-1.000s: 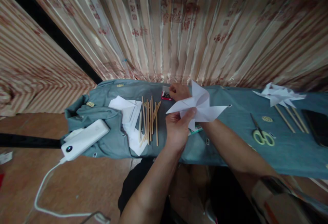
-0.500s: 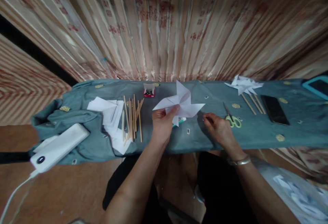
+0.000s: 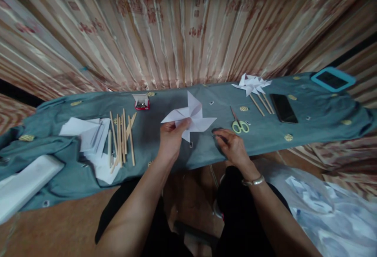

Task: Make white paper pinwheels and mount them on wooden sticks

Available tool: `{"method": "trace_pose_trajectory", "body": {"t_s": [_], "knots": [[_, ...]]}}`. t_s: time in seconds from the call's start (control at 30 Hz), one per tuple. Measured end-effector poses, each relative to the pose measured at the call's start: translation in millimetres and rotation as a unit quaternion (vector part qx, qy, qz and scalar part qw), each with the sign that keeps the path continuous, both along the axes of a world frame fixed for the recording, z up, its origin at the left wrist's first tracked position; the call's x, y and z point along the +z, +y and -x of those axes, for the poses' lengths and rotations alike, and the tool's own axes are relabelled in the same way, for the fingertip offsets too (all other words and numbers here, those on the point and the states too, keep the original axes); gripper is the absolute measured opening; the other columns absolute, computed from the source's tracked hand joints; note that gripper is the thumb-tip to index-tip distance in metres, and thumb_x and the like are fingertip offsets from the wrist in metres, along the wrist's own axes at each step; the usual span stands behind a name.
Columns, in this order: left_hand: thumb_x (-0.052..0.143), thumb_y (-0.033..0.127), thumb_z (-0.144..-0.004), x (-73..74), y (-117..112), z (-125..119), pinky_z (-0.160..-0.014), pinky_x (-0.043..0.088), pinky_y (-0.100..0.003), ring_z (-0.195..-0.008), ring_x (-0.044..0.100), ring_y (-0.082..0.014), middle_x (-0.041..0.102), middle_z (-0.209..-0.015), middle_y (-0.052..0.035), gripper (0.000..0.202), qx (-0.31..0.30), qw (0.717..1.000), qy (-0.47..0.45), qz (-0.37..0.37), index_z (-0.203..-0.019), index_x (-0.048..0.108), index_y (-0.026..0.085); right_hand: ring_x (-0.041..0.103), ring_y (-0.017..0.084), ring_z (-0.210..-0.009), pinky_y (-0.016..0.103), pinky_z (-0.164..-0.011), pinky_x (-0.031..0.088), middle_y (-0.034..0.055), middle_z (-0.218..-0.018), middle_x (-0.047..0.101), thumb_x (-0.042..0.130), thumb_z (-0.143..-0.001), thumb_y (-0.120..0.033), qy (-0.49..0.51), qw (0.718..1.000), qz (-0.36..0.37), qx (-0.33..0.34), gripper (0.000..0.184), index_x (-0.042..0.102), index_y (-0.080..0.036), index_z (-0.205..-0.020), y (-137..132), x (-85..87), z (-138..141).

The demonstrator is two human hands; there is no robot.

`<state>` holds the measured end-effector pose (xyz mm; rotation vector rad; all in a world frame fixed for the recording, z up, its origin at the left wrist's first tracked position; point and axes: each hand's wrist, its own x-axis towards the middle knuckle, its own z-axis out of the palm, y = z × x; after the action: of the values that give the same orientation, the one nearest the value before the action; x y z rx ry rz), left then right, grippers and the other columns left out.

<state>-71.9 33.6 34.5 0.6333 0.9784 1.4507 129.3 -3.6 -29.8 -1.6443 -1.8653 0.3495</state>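
Observation:
My left hand pinches the middle of a white paper pinwheel and holds it just above the blue-grey cloth. To its right, my right hand rests low on the cloth with its fingers curled together; whether it holds anything small I cannot make out. Green-handled scissors lie just beyond the right hand. A small red box sits open at the back of the cloth.
Several wooden sticks and white paper sheets lie at left, beside a white power bank. Finished pinwheels on sticks, a black phone and a turquoise-cased device sit at right. A patterned curtain hangs behind.
My right hand left the red box at the back and came down onto the cloth right of the pinwheel. The view has swung to the right; the left hand kept the pinwheel.

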Motion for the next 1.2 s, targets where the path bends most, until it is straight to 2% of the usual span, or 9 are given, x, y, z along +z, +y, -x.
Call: {"method": "trace_pose_trajectory", "body": {"t_s": [0.1, 0.43, 0.63, 0.8, 0.87, 0.97, 1.03, 1.1, 1.2], "knots": [[0.091, 0.025, -0.046, -0.6, 0, -7, -0.068, 0.049, -0.025, -0.061, 0.064, -0.0119, 0.073, -0.067, -0.0007, 0.029, -0.012, 0.999, -0.022, 0.02, -0.068, 0.075, 0.016, 0.065, 0.026, -0.108, 0.041, -0.098, 0.049, 0.0091, -0.11, 0.072, 0.056, -0.087, -0.025, 0.03, 0.999, 0.007, 0.01, 0.021, 0.072, -0.023, -0.1, 4, -4.2, -6], [0.093, 0.028, -0.041, -2.4, 0, -13, -0.07, 0.049, -0.026, -0.062, 0.065, -0.0135, 0.073, -0.064, -0.0009, 0.034, -0.058, 0.997, -0.024, 0.043, -0.067, 0.075, 0.015, 0.065, 0.026, -0.101, 0.042, -0.094, 0.05, 0.0091, -0.104, 0.072, 0.061, -0.083, -0.018, 0.035, 0.998, 0.01, 0.048, 0.012, 0.072, -0.022, -0.084, 12, -8.0, -4], [0.093, 0.03, -0.042, 0.1, -4, -12, -0.073, 0.05, -0.028, -0.066, 0.068, -0.0157, 0.074, -0.069, -0.0035, 0.037, -0.078, 0.994, -0.044, 0.058, -0.07, 0.075, 0.014, 0.064, 0.026, -0.1, 0.044, -0.093, 0.05, 0.0094, -0.101, 0.07, 0.057, -0.083, -0.018, 0.038, 0.998, 0.018, 0.056, 0.012, 0.067, -0.022, -0.078, 9, -7.9, -2], [0.093, 0.031, -0.041, -1.7, -5, -11, -0.072, 0.051, -0.027, -0.064, 0.067, -0.0145, 0.074, -0.068, -0.004, 0.039, -0.074, 0.994, -0.057, 0.062, -0.071, 0.076, 0.014, 0.064, 0.026, -0.109, 0.046, -0.098, 0.047, 0.0104, -0.111, 0.068, 0.058, -0.083, -0.024, 0.106, 0.994, 0.015, 0.034, 0.01, 0.066, -0.022, -0.078, 6, -3.3, -4], [0.093, 0.032, -0.043, -4.3, -6, -11, -0.072, 0.05, -0.027, -0.064, 0.066, -0.0142, 0.074, -0.068, -0.0038, 0.038, -0.072, 0.995, -0.044, 0.055, -0.071, 0.076, 0.014, 0.062, 0.028, -0.114, 0.049, -0.101, 0.045, 0.0117, -0.119, 0.066, 0.062, -0.082, -0.027, 0.149, 0.989, -0.006, 0.002, 0.009, 0.067, -0.022, -0.078, 4, 5.4, -9], [0.091, 0.033, -0.046, -7.7, -7, -12, -0.072, 0.049, -0.026, -0.065, 0.065, -0.0134, 0.074, -0.071, -0.0034, 0.035, -0.069, 0.997, -0.02, 0.04, -0.071, 0.076, 0.014, 0.059, 0.029, -0.121, 0.054, -0.107, 0.04, 0.0115, -0.13, 0.06, 0.067, -0.081, -0.03, 0.216, 0.973, -0.062, -0.059, 0.009, 0.068, -0.021, -0.08, -6, 30.3, -15], [0.09, 0.033, -0.048, -8.7, -9, -13, -0.07, 0.048, -0.025, -0.064, 0.064, -0.0124, 0.074, -0.071, -0.0027, 0.032, -0.072, 0.997, -0.006, 0.035, -0.07, 0.075, 0.014, 0.054, 0.028, -0.128, 0.054, -0.111, 0.037, 0.0089, -0.139, 0.054, 0.068, -0.083, -0.029, 0.246, 0.963, -0.099, -0.049, 0.007, 0.068, -0.023, -0.085, -16, 51.3, -12], [0.088, 0.033, -0.051, -9.1, -11, -15, -0.068, 0.047, -0.024, -0.063, 0.063, -0.012, 0.073, -0.068, -0.0023, 0.029, -0.08, 0.996, 0.01, 0.035, -0.069, 0.075, 0.014, 0.046, 0.028, -0.137, 0.053, -0.115, 0.032, 0.0059, -0.145, 0.049, 0.068, -0.084, -0.027, 0.223, 0.967, -0.124, -0.02, 0.003, 0.068, -0.024, -0.085, -26, 69.7, -4], [0.085, 0.033, -0.055, -10.0, -15, -17, -0.066, 0.046, -0.024, -0.062, 0.061, -0.0121, 0.071, -0.065, -0.002, 0.026, -0.095, 0.994, 0.04, 0.032, -0.067, 0.074, 0.014, 0.033, 0.029, -0.145, 0.055, -0.115, 0.032, 0.0026, -0.151, 0.044, 0.065, -0.087, -0.027, 0.161, 0.979, -0.126, 0.016, 0.003, 0.068, -0.025, -0.085, -36, 83.5, 14]]}}
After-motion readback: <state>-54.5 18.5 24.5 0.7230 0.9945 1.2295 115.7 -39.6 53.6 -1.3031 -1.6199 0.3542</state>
